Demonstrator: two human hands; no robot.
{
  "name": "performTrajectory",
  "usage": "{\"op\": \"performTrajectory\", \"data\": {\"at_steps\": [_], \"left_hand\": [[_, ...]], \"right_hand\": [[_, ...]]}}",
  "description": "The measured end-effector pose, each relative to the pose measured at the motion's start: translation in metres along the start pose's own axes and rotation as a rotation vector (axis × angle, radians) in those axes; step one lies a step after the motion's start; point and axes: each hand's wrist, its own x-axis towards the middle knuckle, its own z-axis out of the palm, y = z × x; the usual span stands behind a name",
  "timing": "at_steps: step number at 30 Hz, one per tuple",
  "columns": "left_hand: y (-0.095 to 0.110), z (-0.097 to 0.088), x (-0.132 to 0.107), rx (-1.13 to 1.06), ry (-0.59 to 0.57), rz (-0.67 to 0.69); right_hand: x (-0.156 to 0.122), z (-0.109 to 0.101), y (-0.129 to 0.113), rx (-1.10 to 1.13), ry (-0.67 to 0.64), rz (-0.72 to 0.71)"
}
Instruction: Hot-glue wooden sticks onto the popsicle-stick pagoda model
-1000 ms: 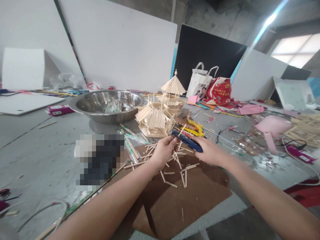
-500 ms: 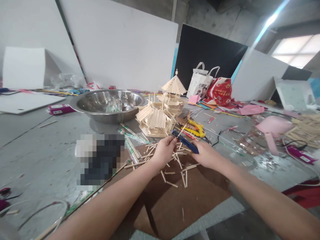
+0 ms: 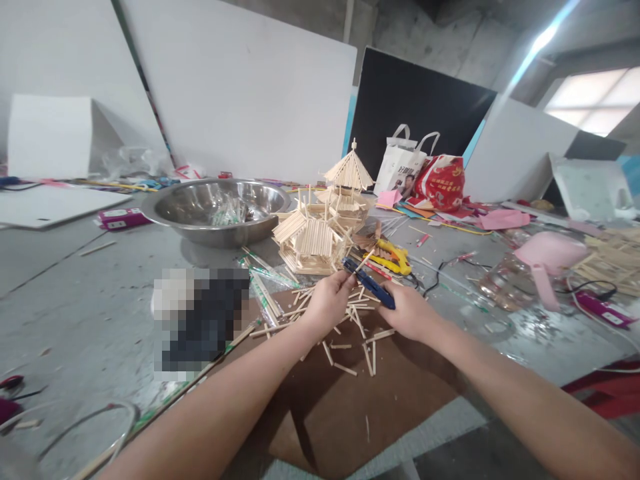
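My left hand (image 3: 327, 303) is closed, its fingers pinching a thin wooden stick (image 3: 367, 259) that points up and away. Wrapped round the handle of a slim dark blue hand tool (image 3: 373, 285) is my right hand (image 3: 407, 310). The tool's far end meets the stick close to my left fingertips; whether it is a cutter or a knife I cannot tell. Short cut sticks (image 3: 357, 320) lie scattered under both hands on a brown board (image 3: 380, 407). Just beyond stands a pavilion model (image 3: 315, 240) built of sticks, with a pointed-roof tower (image 3: 349, 175) behind it.
Left of the model is a steel basin (image 3: 215, 230) holding clear packets. Bagged sticks (image 3: 265, 293) lie beside the board. Yellow-handled pliers (image 3: 393, 259) and a pink-lidded jug (image 3: 547, 257) are to the right. A white bag (image 3: 397, 167) and a red bag (image 3: 441, 183) stand behind.
My right hand and the blue tool's handle have shifted very slightly to the left. My left hand keeps its pinch on the stick.
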Motion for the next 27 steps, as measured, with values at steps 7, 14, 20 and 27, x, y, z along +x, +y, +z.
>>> {"op": "performTrajectory", "data": {"at_steps": [7,14,20,27], "left_hand": [[0.008,-0.002,0.003,-0.312,-0.115,-0.105],[0.018,-0.01,-0.001,-0.437,-0.264,-0.323],[0.012,-0.005,0.0,-0.097,-0.07,-0.073],[0.005,-0.006,0.0,0.098,-0.007,0.02]], "right_hand": [[0.001,-0.001,0.006,0.06,0.017,-0.044],[-0.002,-0.005,0.005,-0.019,0.015,-0.029],[0.0,-0.003,0.004,-0.03,0.029,0.005],[0.004,-0.003,0.0,0.019,0.021,-0.022]]}}
